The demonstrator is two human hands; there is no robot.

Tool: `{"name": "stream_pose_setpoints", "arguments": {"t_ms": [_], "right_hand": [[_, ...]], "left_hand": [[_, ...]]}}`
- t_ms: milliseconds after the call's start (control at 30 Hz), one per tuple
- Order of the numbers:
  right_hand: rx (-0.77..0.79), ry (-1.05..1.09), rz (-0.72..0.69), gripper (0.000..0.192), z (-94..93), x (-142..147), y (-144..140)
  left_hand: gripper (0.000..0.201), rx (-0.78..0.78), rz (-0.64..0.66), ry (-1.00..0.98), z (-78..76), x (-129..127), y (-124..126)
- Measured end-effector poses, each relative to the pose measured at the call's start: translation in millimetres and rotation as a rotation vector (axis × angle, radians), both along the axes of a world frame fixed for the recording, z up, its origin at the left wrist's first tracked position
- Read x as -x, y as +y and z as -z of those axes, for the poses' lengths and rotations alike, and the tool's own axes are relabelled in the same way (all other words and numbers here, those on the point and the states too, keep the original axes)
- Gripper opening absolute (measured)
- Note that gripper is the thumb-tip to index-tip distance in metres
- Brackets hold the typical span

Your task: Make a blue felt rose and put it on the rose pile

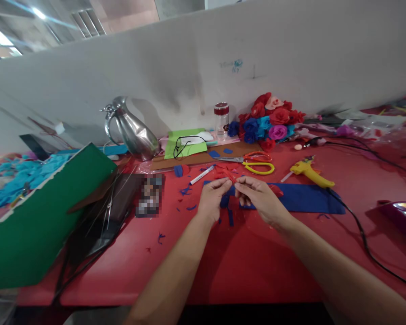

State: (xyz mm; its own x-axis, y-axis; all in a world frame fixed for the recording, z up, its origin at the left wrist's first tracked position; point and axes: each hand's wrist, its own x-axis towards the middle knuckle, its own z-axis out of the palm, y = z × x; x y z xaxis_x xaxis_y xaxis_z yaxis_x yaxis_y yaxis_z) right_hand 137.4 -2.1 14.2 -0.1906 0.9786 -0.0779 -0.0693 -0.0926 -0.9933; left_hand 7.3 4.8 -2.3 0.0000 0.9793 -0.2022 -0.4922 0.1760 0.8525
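Observation:
My left hand (212, 198) and my right hand (259, 197) meet over the red table (223, 262), fingertips pinched together on a small red paper piece (230, 177) held between them. Under the hands lies a blue paper sheet (307, 198) with blue scraps (230, 216) around it. Just beyond the hands lie more red paper bits (223, 168), yellow-handled scissors (257, 167) and red-handled scissors (255, 156).
A yellow glue gun (309, 174) with a black cable lies to the right. Paper roses (269, 122) are piled by the wall, beside a jar (221, 118). A metal jug (131, 128), green board (43, 216), white marker (202, 175) and glasses (186, 144) stand left.

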Motion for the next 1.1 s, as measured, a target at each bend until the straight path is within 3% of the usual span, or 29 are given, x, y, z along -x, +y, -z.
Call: {"name": "stream_pose_setpoints", "arguments": {"t_ms": [167, 333, 433, 533, 700, 833, 1100], "right_hand": [[0.063, 0.048, -0.041, 0.029, -1.4, -1.7, 0.7], [0.208, 0.157, -0.142, 0.035, -4.2, -7.5, 1.5], [0.239, 0.178, -0.189, 0.039, -5.3, -8.7, 1.4], [0.168, 0.133, -0.183, 0.038, -3.0, -7.1, 1.3], [-0.112, -0.067, -0.139, 0.027, 6.6, -1.9, 0.7], [-0.299, -0.177, -0.065, 0.018, 12.9, 0.3, -1.4], [-0.289, -0.181, -0.065, 0.019, 12.7, 1.9, -4.4]], "left_hand": [[0.031, -0.024, 0.072, -0.053, -5.9, 0.0, -1.8], [0.031, -0.068, 0.240, -0.058, -9.1, 3.2, -2.1], [0.031, -0.077, 0.256, -0.057, -9.2, 4.2, -2.2], [0.029, -0.063, 0.195, -0.051, -8.8, 3.3, -2.3], [0.034, -0.008, 0.059, -0.050, -10.8, -0.3, -2.3], [0.039, 0.012, 0.032, -0.049, -14.3, -1.7, -3.7], [0.041, 0.001, 0.050, -0.023, -10.9, -1.5, -4.6]]}}
